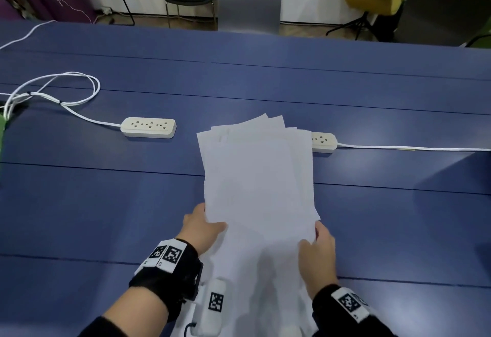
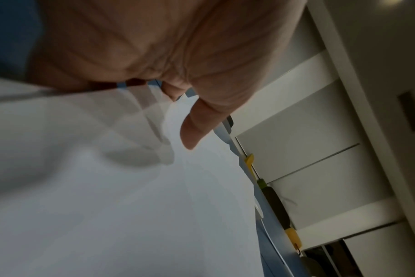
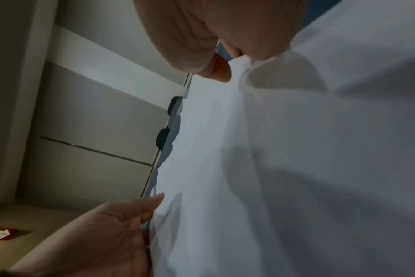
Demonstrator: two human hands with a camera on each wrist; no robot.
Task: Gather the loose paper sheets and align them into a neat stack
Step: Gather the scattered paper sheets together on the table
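Note:
A loose pile of white paper sheets (image 1: pixel 257 177) lies lengthwise on the blue table (image 1: pixel 106 203), its far corners fanned out unevenly. My left hand (image 1: pixel 210 226) grips the pile's near left edge, thumb on top and fingers hidden beneath. My right hand (image 1: pixel 316 241) grips the near right edge, thumb on the sheets and fingers curled round the side. The left wrist view shows the thumb (image 2: pixel 197 127) over the paper sheets (image 2: pixel 130 206). In the right wrist view the paper sheets (image 3: pixel 272 168) fill the frame, with the left hand (image 3: pixel 95 234) at their far edge.
A white power strip (image 1: pixel 148 127) lies left of the pile, its cable (image 1: pixel 53 89) coiled at far left. A second power strip (image 1: pixel 324 142) is partly hidden under the pile's right side. Chairs, one of them grey (image 1: pixel 248 4), stand beyond the table's far edge.

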